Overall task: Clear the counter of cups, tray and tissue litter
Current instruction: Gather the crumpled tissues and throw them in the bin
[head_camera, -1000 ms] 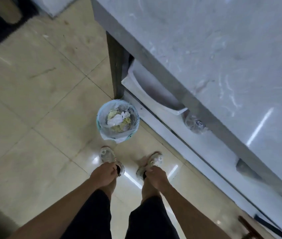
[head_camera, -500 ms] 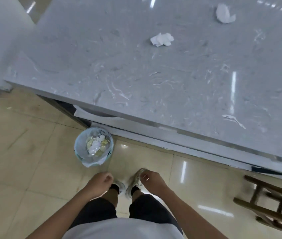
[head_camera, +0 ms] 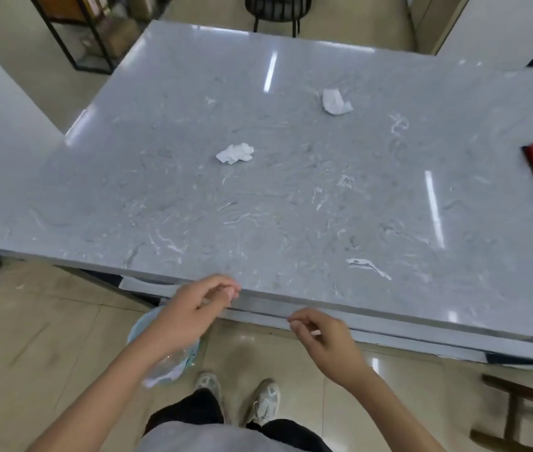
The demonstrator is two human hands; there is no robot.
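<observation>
At table (head_camera: 291, 207) edge, both hands now raised from beside legs, left hand (head_camera: 193, 308) & right hand (head_camera: 322, 334) fingers loosely curled, empty; near tissue (head_camera: 235, 153) & far tissue (head_camera: 336, 102) still to bin (head_camera: 147, 321).

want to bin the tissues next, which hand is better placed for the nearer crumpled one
Left, probably. The left hand sits at the counter edge almost straight below the nearer tissue; the right hand is lower and farther right.

A wooden stool (head_camera: 519, 415) stands right; a black chair (head_camera: 275, 9) beyond.
</observation>
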